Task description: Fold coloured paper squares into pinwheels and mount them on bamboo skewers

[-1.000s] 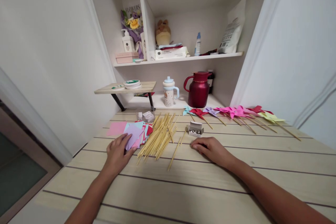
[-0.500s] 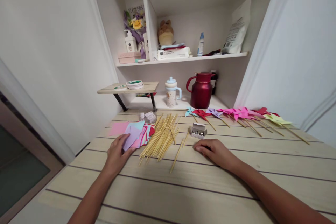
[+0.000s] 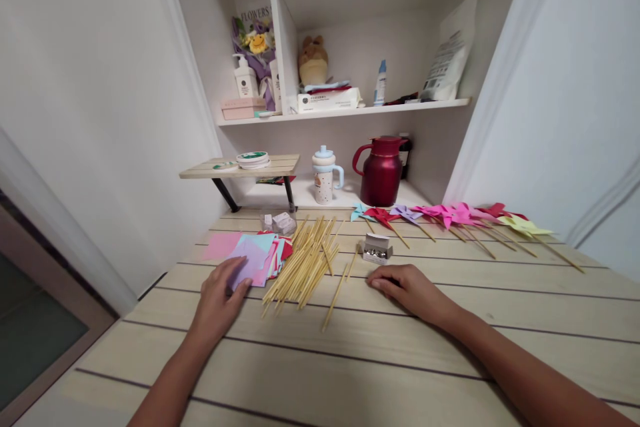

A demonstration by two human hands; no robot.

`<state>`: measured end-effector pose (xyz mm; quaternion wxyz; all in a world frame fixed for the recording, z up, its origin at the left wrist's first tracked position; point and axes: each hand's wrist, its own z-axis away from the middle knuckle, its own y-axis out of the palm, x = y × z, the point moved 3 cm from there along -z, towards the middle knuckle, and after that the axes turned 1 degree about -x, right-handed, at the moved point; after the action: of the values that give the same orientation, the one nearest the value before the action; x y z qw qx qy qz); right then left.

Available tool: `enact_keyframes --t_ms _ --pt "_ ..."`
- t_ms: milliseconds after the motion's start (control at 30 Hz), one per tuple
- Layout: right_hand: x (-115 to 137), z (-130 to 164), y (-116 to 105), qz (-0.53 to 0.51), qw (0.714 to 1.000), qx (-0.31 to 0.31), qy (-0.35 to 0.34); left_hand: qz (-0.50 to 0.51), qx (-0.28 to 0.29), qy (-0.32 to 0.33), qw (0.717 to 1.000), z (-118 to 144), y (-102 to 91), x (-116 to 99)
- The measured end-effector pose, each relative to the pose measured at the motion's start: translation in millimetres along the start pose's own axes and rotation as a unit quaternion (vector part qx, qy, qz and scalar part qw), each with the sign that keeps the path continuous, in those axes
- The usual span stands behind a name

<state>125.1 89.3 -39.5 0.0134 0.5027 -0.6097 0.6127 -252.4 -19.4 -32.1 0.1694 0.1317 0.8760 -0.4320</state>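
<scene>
My left hand [image 3: 217, 299] rests on the near edge of a fanned stack of coloured paper squares [image 3: 255, 255], its fingers on a lilac sheet. Just right of the stack lies a pile of thin wooden sticks [image 3: 303, 262], with one stick [image 3: 334, 297] apart from it. My right hand [image 3: 407, 287] lies flat on the wooden table [image 3: 350, 360], fingers together, holding nothing. A small open box of pins [image 3: 377, 249] sits just beyond its fingertips. A row of finished paper pinwheels [image 3: 450, 215] on sticks lies at the back right.
A red jug [image 3: 381, 171] and a lidded cup [image 3: 324, 175] stand behind the table on a low shelf. A small wooden riser [image 3: 240, 167] holds plates at the back left. Small packets [image 3: 280, 222] lie beyond the paper. White walls close in on both sides.
My left hand has slid slightly toward me with the lilac sheet flattening under its fingers. My right hand has stayed put. The view has shifted a little.
</scene>
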Motion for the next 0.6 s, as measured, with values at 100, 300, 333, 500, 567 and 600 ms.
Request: enact_keyframes --t_ms 100,300,333,500,567,600 --pt "-1.1 0.0 0.0 -0.004 1.0 0.003 0.001 0.004 -0.005 0.025 1.0 0.1 -0.3 -4.3" --pt "-4.0 -1.1 0.7 0.001 1.0 0.02 0.01 -0.026 -0.006 0.047 0.999 2.0 5.4 0.1" --pt "-3.8 -1.2 0.6 0.0 1.0 0.021 0.011 -0.026 0.0 0.048 0.999 2.3 6.4 1.0" --pt "-0.9 -0.4 -0.7 -0.002 1.0 0.022 0.008 -0.02 0.007 0.055 0.998 1.9 7.9 2.7" --pt "0.1 0.2 -1.3 -0.005 1.0 0.022 0.009 -0.013 0.005 0.058 0.998 1.4 7.3 2.8" --pt "0.4 0.4 -1.6 -0.006 1.0 0.022 0.011 -0.01 0.004 0.058 0.998 1.2 6.7 2.6"
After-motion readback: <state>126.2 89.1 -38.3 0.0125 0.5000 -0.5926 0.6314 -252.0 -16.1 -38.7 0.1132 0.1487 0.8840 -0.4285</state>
